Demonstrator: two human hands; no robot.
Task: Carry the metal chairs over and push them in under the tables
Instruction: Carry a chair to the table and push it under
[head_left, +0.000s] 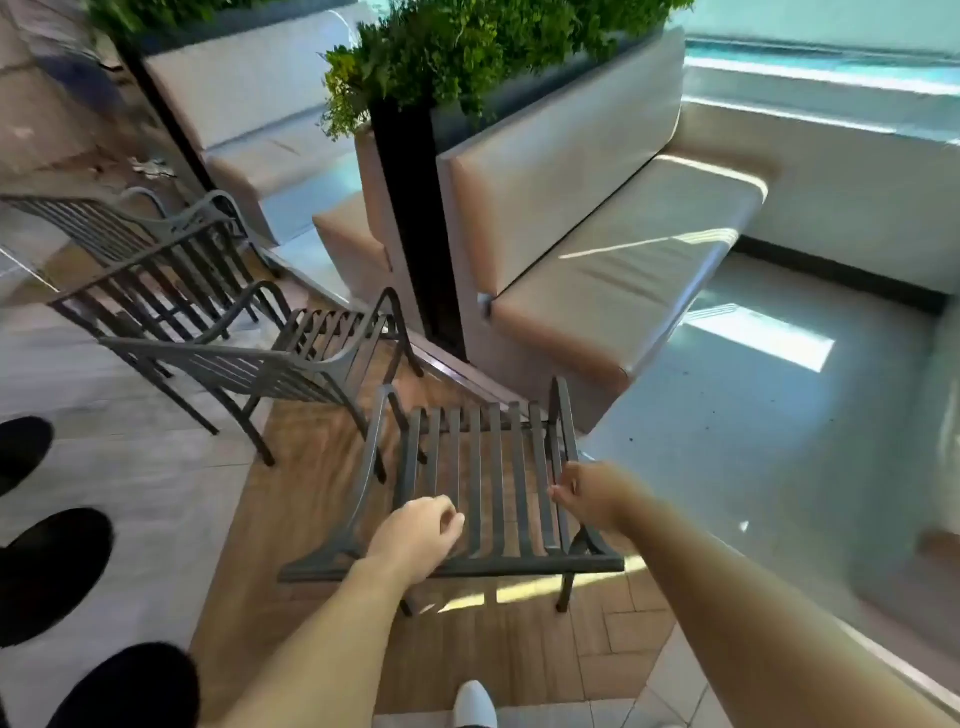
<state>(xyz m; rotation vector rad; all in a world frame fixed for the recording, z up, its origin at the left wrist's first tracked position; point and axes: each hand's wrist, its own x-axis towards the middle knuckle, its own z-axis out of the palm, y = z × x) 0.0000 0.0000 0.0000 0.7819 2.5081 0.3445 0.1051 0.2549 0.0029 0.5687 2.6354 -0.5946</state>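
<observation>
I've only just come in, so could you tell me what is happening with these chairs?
A person is reaching both arms over the nearest metal chair, seen from behind its backrest. The left hand hovers over the slats with fingers loosely curled; the right hand is by the right armrest. Neither clearly grips it. Two more metal chairs stand to the left, beside a padded bench.

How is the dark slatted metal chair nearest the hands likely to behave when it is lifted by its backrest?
The nearest chair looks rigid: welded metal slats and frame, so it should not flex. It is probably fairly heavy, and lifted from the top rail it may swing or tilt forward. Its thin legs could scrape the wood-look floor if pushed.
</observation>
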